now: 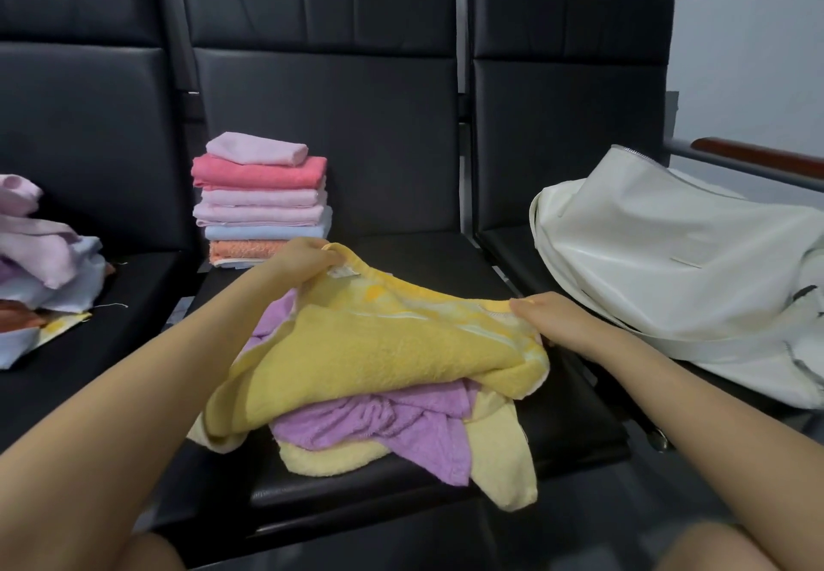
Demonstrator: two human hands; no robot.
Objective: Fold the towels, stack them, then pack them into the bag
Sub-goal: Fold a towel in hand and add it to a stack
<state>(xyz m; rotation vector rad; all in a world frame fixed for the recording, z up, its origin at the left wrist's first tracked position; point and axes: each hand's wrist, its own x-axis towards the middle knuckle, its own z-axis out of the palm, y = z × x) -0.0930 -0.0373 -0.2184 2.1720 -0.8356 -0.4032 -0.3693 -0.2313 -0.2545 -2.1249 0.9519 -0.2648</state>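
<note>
Head view: yellow towel (379,347) lies on the middle seat (446,258), draped over a purple towel (401,423) and a pale yellow one (504,459). Left hand (303,258) pinches its far left corner, right hand (548,316) pinches the far right corner, fingers clamped on the hem. The held edge, the long axis, runs left-right between the hands; the body hangs toward the seat's front edge. Stack (263,200) sits at the seat's back left corner, nearer the left hand; bag (677,267) is on the right seat.

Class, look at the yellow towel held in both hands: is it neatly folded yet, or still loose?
Still loose. The yellow towel drapes unevenly between the left hand and right hand, each gripping an edge.
</note>
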